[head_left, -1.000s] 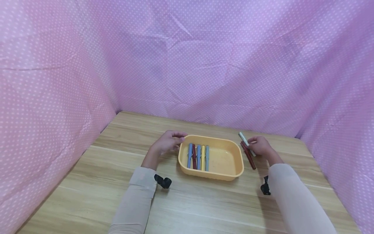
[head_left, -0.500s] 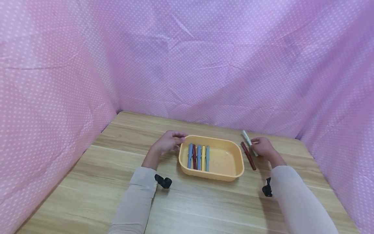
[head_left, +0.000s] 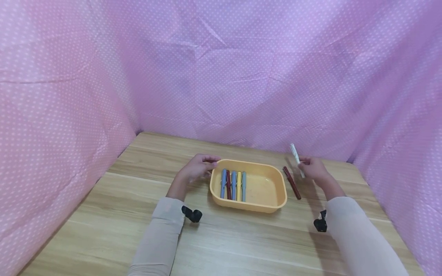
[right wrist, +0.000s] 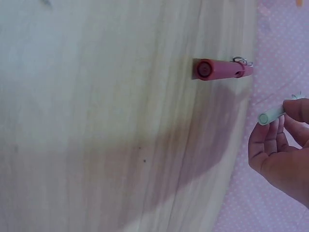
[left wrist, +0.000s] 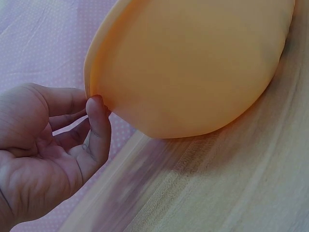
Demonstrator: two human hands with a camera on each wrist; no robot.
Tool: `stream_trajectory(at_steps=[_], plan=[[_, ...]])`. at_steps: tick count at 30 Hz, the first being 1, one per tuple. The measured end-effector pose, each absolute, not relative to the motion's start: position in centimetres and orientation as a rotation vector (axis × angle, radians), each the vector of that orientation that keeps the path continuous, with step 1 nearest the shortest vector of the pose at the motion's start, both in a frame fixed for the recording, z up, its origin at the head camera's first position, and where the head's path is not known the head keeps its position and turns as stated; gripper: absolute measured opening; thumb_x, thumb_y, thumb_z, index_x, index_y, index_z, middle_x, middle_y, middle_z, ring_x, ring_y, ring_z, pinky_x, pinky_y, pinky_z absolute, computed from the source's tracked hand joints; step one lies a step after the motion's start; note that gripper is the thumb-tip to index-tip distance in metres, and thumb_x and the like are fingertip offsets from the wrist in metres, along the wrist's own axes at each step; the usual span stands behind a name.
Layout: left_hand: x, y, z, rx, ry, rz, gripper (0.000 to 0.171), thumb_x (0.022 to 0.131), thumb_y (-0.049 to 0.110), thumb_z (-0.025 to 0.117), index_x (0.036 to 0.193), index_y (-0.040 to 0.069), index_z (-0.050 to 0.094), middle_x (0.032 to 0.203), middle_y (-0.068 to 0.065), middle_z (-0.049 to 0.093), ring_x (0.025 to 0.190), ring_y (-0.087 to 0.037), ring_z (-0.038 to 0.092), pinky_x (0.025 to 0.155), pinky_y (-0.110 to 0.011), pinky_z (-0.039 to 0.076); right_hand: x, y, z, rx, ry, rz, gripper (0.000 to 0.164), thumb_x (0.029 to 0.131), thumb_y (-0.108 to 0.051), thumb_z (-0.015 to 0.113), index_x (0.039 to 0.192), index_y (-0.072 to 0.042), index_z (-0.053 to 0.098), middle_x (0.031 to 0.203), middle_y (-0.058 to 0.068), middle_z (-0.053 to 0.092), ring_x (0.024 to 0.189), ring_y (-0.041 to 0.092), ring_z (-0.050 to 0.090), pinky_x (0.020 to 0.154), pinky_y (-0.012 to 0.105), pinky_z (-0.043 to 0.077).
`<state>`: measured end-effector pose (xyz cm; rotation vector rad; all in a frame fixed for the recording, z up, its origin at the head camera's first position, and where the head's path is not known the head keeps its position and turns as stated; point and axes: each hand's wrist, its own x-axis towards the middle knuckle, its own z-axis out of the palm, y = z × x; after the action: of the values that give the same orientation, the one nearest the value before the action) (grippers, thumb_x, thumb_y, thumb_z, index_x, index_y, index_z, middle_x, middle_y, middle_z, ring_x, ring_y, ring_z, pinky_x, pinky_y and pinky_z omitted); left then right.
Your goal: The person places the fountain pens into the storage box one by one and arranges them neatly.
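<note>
My left hand (head_left: 197,168) pinches the far left corner of a yellow plastic tray (head_left: 264,209); the left wrist view has thumb and fingers on its rim (left wrist: 88,72). Inside, along the tray's left half, several capped pens lie side by side: a blue pen (head_left: 223,184), a dark red one, another blue, a yellow pen (head_left: 239,186) and a grey-blue pen (head_left: 244,186). To the right of the tray my right hand (head_left: 313,169) holds a white pen (head_left: 295,154) between thumb and fingers, raised off the table. A dark red pen (head_left: 291,183) with a metal clip lies on the wood between tray and hand.
The wood-grain table (head_left: 221,245) runs back to a pink polka-dot cloth (head_left: 221,76) hanging behind and on both sides. A small black camera (head_left: 192,214) sits at the left wrist, another (head_left: 321,221) at the right. The right arm casts a shadow on the table.
My right hand has lifted the white pen from beside the dark red one and drawn it up and slightly right. The left hand and tray stay nearly where they were.
</note>
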<state>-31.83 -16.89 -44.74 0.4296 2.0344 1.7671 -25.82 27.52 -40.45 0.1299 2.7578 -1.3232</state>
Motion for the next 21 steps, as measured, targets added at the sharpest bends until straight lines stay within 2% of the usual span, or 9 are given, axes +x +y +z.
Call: stream_trajectory(at_steps=[4, 9, 14, 17, 21], plan=[[-31.3, -17.1, -44.5, 0.43, 2.026, 1.766, 0.033, 0.103, 0.011, 0.061, 0.135, 0.004, 0.063, 0.131, -0.016, 0.065, 0.096, -0.025, 0.069, 0.077, -0.035, 0.062, -25.1, 27.5, -39.9, 0.157, 2.738, -1.364, 0.048, 0.106, -0.007, 0.046, 0.146, 0.017, 0.037, 0.134, 0.039, 0.05, 0.106, 0.034, 0.058, 0.078, 0.025, 0.058], [-30.7, -17.3, -44.1, 0.427, 2.03, 1.75, 0.033, 0.104, 0.011, 0.061, 0.136, 0.003, 0.063, 0.131, -0.017, 0.064, 0.096, -0.027, 0.069, 0.076, -0.035, 0.062, -24.0, 27.2, -39.0, 0.175, 2.665, -1.44, 0.049, 0.107, -0.01, 0.046, 0.147, 0.018, 0.035, 0.14, 0.037, 0.045, 0.11, 0.03, 0.055, 0.084, 0.025, 0.058], [-30.1, -17.5, -43.7, 0.435, 2.028, 1.737, 0.034, 0.104, 0.012, 0.06, 0.136, 0.003, 0.062, 0.131, -0.018, 0.064, 0.098, -0.029, 0.069, 0.077, -0.035, 0.062, -22.8, 26.5, -37.9, 0.156, 2.614, -1.453, 0.052, 0.109, -0.014, 0.044, 0.15, 0.016, 0.031, 0.147, 0.034, 0.039, 0.124, 0.033, 0.047, 0.09, 0.024, 0.055], [-29.7, -17.7, -43.5, 0.43, 2.028, 1.731, 0.033, 0.104, 0.012, 0.06, 0.136, 0.004, 0.062, 0.13, -0.018, 0.064, 0.098, -0.03, 0.069, 0.078, -0.034, 0.062, -22.1, 25.9, -37.3, 0.145, 2.59, -1.474, 0.053, 0.11, -0.015, 0.045, 0.151, 0.015, 0.03, 0.149, 0.032, 0.037, 0.13, 0.036, 0.043, 0.097, 0.029, 0.054], [-29.3, -17.9, -43.3, 0.423, 2.021, 1.73, 0.033, 0.104, 0.012, 0.06, 0.136, 0.005, 0.063, 0.13, -0.017, 0.065, 0.099, -0.031, 0.068, 0.079, -0.034, 0.062, -21.2, 25.1, -36.6, 0.142, 2.559, -1.505, 0.054, 0.109, -0.015, 0.047, 0.152, 0.013, 0.031, 0.151, 0.031, 0.035, 0.135, 0.04, 0.04, 0.108, 0.043, 0.05]])
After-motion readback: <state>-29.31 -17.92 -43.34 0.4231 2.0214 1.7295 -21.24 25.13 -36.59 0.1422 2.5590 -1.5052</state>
